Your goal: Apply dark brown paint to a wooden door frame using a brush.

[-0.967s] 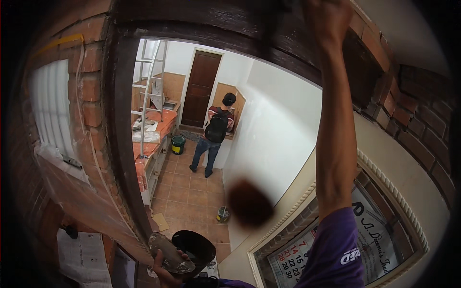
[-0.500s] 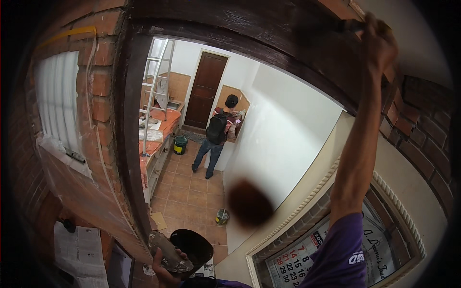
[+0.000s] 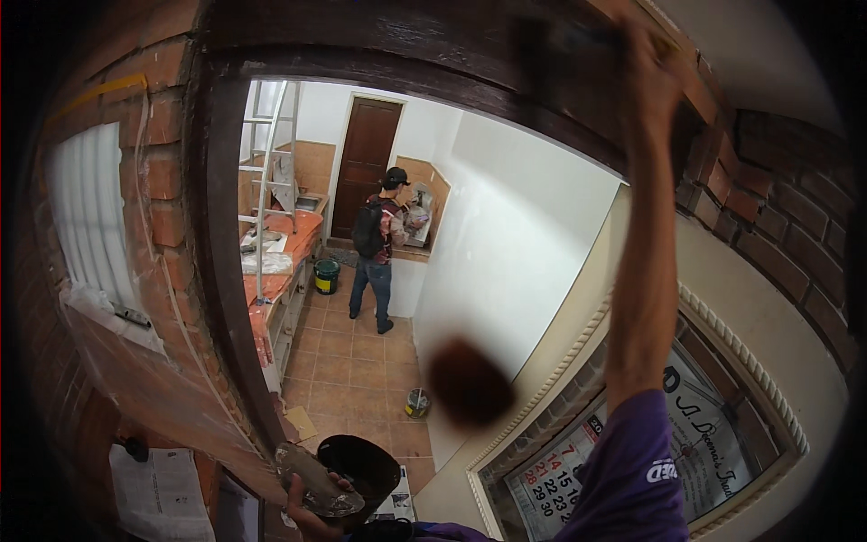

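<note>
High at the right, my right hand (image 3: 652,81) is closed around a paintbrush (image 3: 564,45), whose dark head is smeared by motion against the dark brown door-frame beam (image 3: 388,41). Down at the lower edge, my left hand (image 3: 307,517) grips a rounded bundle in clear plastic (image 3: 316,483); what the plastic covers cannot be made out. Close beside that bundle is a black bucket (image 3: 368,465), its inside dark.
Through the doorway a person (image 3: 375,248) with a backpack stands by a ledge. A ladder (image 3: 273,181) rests at the orange-covered counter (image 3: 293,239). Pails (image 3: 326,276) stand on the tiled floor. Plastic sheeting (image 3: 135,361) hangs at left; a framed calendar (image 3: 555,474) is at right.
My right hand and the paintbrush have moved left along the beam. My view has shifted slightly. The person beyond the doorway has turned a little; my left hand still grips the plastic bundle.
</note>
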`<state>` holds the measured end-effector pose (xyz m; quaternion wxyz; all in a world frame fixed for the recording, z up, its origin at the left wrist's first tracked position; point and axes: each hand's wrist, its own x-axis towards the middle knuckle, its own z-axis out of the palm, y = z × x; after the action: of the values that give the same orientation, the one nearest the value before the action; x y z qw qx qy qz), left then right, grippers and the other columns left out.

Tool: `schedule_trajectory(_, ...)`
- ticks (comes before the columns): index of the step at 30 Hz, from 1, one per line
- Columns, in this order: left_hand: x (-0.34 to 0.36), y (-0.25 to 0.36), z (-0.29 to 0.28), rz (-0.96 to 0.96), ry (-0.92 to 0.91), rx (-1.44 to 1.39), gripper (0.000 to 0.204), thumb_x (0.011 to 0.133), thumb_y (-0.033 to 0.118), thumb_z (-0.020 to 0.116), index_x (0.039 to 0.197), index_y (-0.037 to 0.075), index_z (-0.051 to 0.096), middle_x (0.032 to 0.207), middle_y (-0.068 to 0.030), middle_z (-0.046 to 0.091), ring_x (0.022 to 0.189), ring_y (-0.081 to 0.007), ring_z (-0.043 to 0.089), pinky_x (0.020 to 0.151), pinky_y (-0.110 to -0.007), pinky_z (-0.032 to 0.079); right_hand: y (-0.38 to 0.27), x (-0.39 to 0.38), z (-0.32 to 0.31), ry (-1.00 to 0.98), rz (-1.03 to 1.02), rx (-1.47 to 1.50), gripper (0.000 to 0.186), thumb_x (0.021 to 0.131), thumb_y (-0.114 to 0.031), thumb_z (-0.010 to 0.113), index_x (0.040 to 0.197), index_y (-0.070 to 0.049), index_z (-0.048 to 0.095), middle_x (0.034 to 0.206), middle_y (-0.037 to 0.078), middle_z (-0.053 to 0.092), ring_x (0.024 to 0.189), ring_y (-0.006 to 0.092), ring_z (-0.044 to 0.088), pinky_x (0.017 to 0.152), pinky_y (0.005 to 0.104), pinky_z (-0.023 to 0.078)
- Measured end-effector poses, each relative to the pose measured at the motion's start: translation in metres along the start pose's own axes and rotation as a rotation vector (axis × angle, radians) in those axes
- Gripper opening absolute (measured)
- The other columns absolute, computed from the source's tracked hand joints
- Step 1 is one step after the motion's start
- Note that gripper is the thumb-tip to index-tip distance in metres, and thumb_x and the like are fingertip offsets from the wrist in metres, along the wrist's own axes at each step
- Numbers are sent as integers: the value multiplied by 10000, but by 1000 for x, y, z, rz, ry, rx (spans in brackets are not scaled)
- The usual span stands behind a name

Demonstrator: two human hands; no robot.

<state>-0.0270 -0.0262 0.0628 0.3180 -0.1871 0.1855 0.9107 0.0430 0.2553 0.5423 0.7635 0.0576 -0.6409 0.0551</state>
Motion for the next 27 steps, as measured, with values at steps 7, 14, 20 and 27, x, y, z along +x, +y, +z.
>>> schedule_trajectory(7,13,1,-9,-101,-168,34,479,817,459,474,1069,51,484,806,-135,544,723,-280,545,687,-406,470,19,-3,-112,248,-92,-282,204,813,-186,632,861,11,649,751,4,609,672,46,507,618,193,407)
schedule_trajectory(14,1,0,0,-97,-166,63,510,811,479,459,1078,45,480,797,-134,544,721,-280,543,701,-408,463,-45,-120,-92,-88,321,138,293,838,-294,580,791,-8,618,611,44,550,499,86,495,428,215,364)
schedule_trajectory(20,-2,1,10,-139,-340,-4,532,794,470,510,1087,28,475,853,-140,549,784,-291,539,755,-416,445,-53,-257,-110,-486,1022,657,237,773,-118,641,932,52,596,667,106,588,593,163,582,446,237,428)
schedule_trajectory(27,-8,-1,21,-95,-451,61,547,837,431,465,1118,-37,431,966,-179,534,868,-300,531,815,-413,419,-65,-322,-146,-824,1410,344,153,746,-76,656,855,30,636,707,46,579,575,90,502,468,206,391)
